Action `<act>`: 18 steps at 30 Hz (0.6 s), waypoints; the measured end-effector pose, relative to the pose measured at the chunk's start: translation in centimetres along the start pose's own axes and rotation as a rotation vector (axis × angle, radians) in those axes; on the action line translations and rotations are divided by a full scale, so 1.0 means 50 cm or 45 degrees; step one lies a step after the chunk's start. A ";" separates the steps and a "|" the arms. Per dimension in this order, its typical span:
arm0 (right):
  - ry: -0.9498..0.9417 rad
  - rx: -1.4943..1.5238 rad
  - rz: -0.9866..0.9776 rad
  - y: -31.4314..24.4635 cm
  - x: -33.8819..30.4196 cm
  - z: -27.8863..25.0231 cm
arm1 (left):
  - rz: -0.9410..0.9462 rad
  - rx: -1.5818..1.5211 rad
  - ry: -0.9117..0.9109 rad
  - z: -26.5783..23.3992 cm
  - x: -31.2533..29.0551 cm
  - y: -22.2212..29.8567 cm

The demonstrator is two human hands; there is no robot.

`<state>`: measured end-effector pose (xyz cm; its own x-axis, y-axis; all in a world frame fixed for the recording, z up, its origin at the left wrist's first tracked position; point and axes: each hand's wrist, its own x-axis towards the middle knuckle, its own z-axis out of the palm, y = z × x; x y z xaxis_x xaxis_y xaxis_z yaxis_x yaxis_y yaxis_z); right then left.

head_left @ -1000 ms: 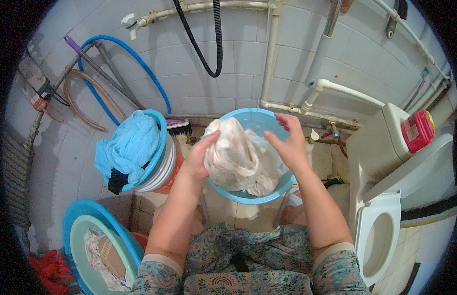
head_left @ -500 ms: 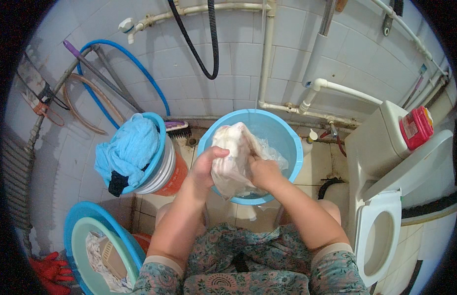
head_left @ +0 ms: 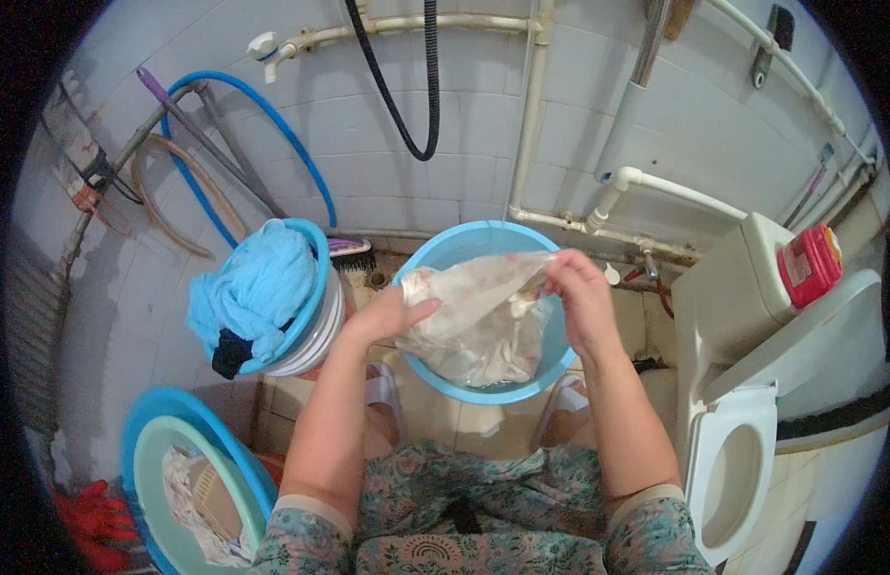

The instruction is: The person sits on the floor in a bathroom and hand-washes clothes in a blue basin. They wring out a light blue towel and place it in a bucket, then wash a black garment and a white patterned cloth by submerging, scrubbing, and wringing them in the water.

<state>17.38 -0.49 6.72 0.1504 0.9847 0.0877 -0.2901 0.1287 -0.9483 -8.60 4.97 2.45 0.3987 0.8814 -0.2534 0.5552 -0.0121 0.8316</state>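
- Holding a pale wet cloth [head_left: 478, 321] over the light-blue basin [head_left: 435, 261] w/ both hands — person is sitting/squatting right in front of it, knees in floral fabric at the bottom of view.
- Left hand [head_left: 389, 314] is gripping the cloth's left end, fingers curled round a bunched bit, thumb on top.
- Right hand [head_left: 577, 292] is pinching the cloth's upper right end, fingers closed on it, held a bit higher than the left.
- Cloth is stretching between the two hands, the rest hanging down into the basin; more pale fabric is lying at the basin's bottom, near a little water.
- Basin is sitting on the tiled floor between the person's feet, which are wearing white slippers [head_left: 380, 388].
- To the person's left, a second blue tub [head_left: 315, 287] is standing on stacked pale basins, w/ a turquoise garment [head_left: 258, 287] heaped in it and a dark piece hanging over its rim.
- Lower left — a round teal bowl [head_left: 176, 450] inside a blue one is holding whitish laundry.
- A blue hose [head_left: 272, 125] is looping on the wall behind; white pipes are running across the tiles.
- To the right, a white toilet [head_left: 732, 479] is standing w/ seat down, a red container [head_left: 807, 266] sitting on its cistern.
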 end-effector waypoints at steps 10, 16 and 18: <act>0.190 0.116 0.105 -0.009 0.008 0.035 | 0.280 0.208 0.635 0.055 -0.030 0.070; 0.083 0.218 0.219 0.006 -0.023 0.084 | 0.232 -0.246 0.421 0.147 0.022 0.074; 0.179 0.355 0.108 0.003 -0.019 0.066 | 0.211 -0.282 0.500 0.139 0.035 0.065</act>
<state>14.06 -1.02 7.50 0.2379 0.9700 -0.0496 -0.5520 0.0930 -0.8286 -0.99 3.21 1.29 0.1390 0.9883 0.0622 0.3216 -0.1045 0.9411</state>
